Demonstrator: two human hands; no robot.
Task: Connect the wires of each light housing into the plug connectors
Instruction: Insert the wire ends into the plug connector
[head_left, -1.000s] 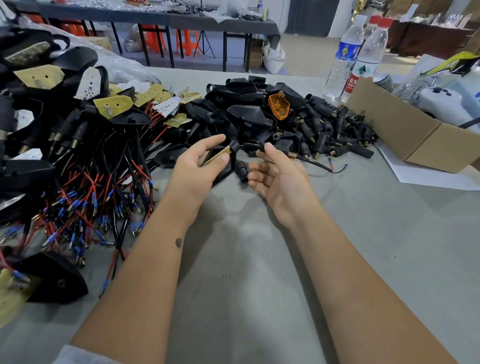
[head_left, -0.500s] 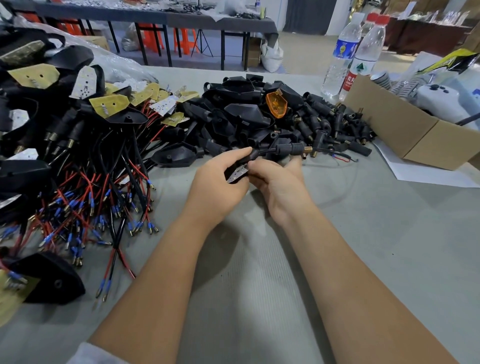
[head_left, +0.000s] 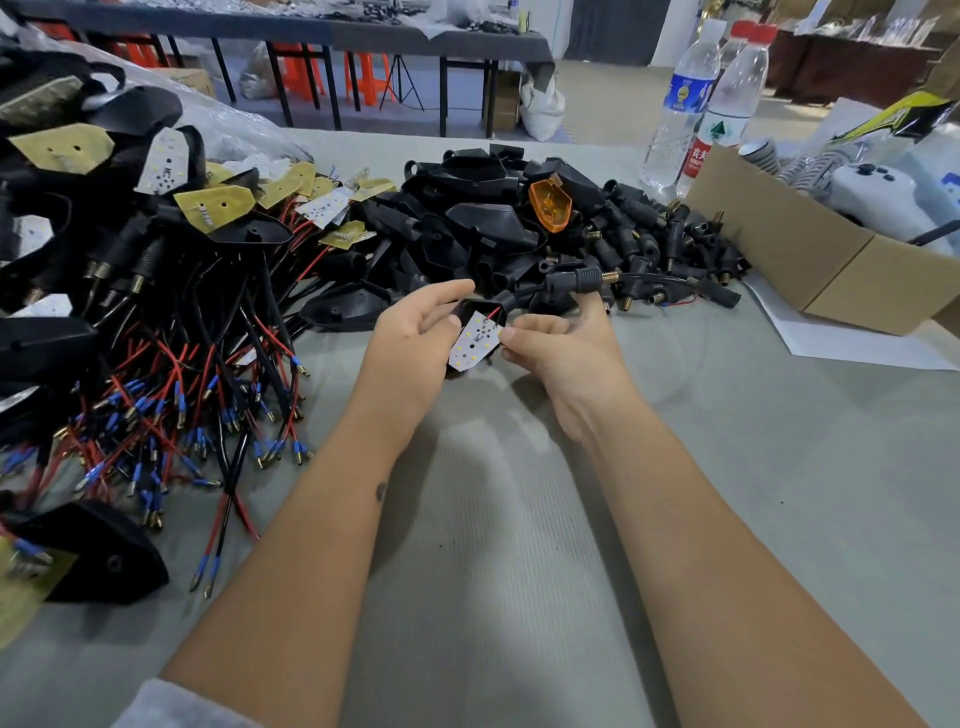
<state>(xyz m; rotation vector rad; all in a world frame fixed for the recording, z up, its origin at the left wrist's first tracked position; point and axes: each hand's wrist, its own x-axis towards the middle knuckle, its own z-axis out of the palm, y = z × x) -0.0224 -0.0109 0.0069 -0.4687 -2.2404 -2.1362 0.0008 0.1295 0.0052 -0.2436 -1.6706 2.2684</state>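
Grey table (head_left: 519, 571): light housing (head_left: 475, 338) between hands, left hand (head_left: 415, 338) gripping, right hand (head_left: 561, 343) pinching edge

A single wide-angle view, worn on the person's head, looks forward and steeply down over both forearms onto the grey surface (head_left: 519, 571). It sits close: the arms fill the lower frame and straight edges bow toward the borders. Beyond the surface, at the top of the frame, it takes in a dark table (head_left: 322, 31) across the room.
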